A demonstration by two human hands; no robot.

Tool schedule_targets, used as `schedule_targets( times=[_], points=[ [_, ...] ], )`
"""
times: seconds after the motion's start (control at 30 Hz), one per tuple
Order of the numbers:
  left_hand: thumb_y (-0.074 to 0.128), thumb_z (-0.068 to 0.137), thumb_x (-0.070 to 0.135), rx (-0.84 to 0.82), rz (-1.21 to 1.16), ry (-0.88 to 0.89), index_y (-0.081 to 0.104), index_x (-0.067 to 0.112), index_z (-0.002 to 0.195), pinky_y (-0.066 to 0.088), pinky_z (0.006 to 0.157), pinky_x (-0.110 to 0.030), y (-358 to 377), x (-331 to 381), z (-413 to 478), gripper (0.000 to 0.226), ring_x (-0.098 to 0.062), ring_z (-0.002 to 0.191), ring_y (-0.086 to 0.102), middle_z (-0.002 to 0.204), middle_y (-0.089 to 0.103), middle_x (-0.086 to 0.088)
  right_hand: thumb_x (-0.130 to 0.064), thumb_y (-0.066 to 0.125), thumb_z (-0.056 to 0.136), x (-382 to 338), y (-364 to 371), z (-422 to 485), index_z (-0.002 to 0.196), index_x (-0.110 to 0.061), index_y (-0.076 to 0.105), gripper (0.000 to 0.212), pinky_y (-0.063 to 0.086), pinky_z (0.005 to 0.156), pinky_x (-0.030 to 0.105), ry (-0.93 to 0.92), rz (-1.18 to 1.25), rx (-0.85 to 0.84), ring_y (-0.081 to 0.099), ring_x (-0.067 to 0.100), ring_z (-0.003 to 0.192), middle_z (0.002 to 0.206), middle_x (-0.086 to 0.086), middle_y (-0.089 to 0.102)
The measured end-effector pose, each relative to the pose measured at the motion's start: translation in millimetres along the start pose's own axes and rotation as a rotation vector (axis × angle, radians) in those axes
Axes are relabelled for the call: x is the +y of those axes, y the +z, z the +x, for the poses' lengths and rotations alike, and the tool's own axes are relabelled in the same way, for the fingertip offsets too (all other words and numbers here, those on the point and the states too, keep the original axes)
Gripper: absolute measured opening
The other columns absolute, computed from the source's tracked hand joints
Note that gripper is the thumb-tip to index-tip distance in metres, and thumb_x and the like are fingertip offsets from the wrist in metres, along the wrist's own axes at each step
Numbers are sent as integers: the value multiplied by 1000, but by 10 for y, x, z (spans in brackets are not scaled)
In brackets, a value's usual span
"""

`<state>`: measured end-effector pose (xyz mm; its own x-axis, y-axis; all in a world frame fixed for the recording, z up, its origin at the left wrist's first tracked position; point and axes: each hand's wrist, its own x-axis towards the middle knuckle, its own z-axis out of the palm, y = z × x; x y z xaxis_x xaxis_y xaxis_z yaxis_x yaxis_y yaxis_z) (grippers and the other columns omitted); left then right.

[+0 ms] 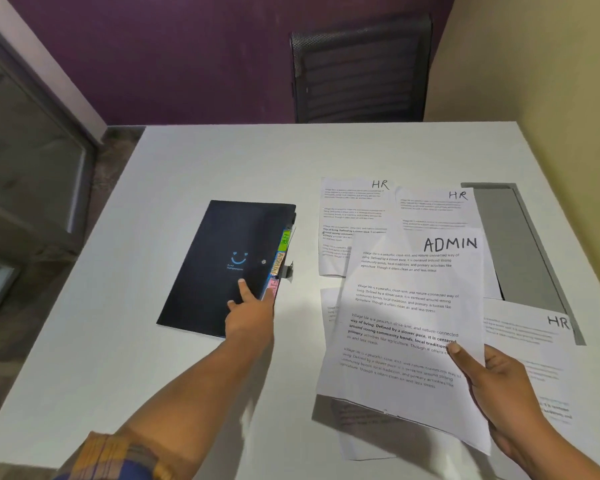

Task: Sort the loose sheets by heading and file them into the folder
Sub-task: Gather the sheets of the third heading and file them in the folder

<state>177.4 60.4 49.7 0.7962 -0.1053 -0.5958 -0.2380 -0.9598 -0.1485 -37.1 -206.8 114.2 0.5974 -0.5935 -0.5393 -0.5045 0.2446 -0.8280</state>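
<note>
Folder [219,265]: dark cover, closed, flat on the white table [205,161], left of centre, slightly skewed. Three index tabs stick out along its right edge: green tab [285,239] marked HR, yellow tab [278,263] marked ADMIN, pink tab [272,285] with writing too small to read. Left hand [250,315] lies on the folder's near right corner, just beside the pink tab. One finger is stretched out flat on the cover and a second fingertip touches the cover to its left. The rest of the fingers are hidden at the folder's edge, so cannot tell whether the hand is gripping the cover or only touching it. Right hand [499,386] holds the ADMIN sheet [406,306] by its near right edge, thumb on top, fingers underneath. The sheet is lifted off the table and tilted, throwing a shadow below its near edge. It sits right of the folder, apart from it and from the left hand. Loose sheets flat on the table: far HR sheet [354,216], second HR sheet [437,209] partly overlapping a grey tray [523,237], third HR sheet [534,341] beside the right hand. More sheets lie under the ADMIN sheet, headings hidden. Black chair [361,67] stands beyond the table's far edge.
</note>
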Motion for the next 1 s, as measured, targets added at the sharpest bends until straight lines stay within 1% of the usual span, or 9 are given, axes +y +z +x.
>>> schedule_targets(
  times=[0.1,0.2,0.37,0.5,0.63,0.7,0.77,0.9,1.0],
  points=[
    [55,94,6,26,73,-4,39,14,146,51,93,-43,-165,-72,-79,54,-45,134,42,163,0,-20,-18,66,93,-45,5,1,98,-10,77,14,58,79,43,10,22,-7,75,33,83,88,10,79],
    [55,94,11,92,106,25,53,14,132,55,76,-38,-350,-150,-205,39,-35,108,63,162,17,-16,-18,66,93,-110,28,2,101,-12,76,14,57,73,36,-9,32,-15,75,27,82,89,6,79],
    [57,92,15,255,-28,141,39,18,131,49,69,-40,-488,-295,-579,42,-34,99,65,132,54,-11,-21,66,94,-250,131,-12,97,-17,76,12,55,67,32,-81,-3,-43,75,15,76,86,-3,80],
    [58,90,11,295,-167,114,37,18,123,49,64,-38,-436,-351,-786,40,-29,87,64,109,64,-10,-21,66,94,-347,212,-8,95,-18,77,12,58,74,38,-134,-40,-74,76,19,79,87,-2,80],
    [65,89,18,232,-196,127,47,22,123,53,72,-35,-350,-394,-837,39,-23,93,62,127,59,-9,-19,66,93,-378,281,-19,97,-17,77,12,58,78,39,-146,-21,-90,77,21,81,88,0,80],
    [68,88,21,141,-73,94,50,21,129,52,75,-37,-282,-373,-795,45,-29,103,63,156,30,-16,-18,66,93,-376,311,-28,100,-14,76,13,58,81,41,-127,-4,-99,77,24,83,90,3,80],
    [67,87,22,81,30,34,46,20,134,50,66,-35,-198,-317,-740,52,-29,99,64,163,1,-19,-17,66,93,-361,342,-36,103,-11,76,15,58,81,41,-111,8,-102,77,25,83,91,4,80],
    [59,91,22,58,44,-31,43,11,140,43,58,-31,-73,-182,-671,53,-22,84,59,163,7,-17,-16,66,93,-305,381,-64,101,-13,76,13,58,67,31,-101,7,-104,77,20,78,88,2,80],
    [58,94,20,96,58,3,46,11,138,43,54,-30,-18,-155,-649,47,-20,75,60,162,15,-19,-17,66,93,-245,383,-76,101,-14,76,12,57,69,32,-90,-2,-109,77,21,78,88,2,80]
  ],
)
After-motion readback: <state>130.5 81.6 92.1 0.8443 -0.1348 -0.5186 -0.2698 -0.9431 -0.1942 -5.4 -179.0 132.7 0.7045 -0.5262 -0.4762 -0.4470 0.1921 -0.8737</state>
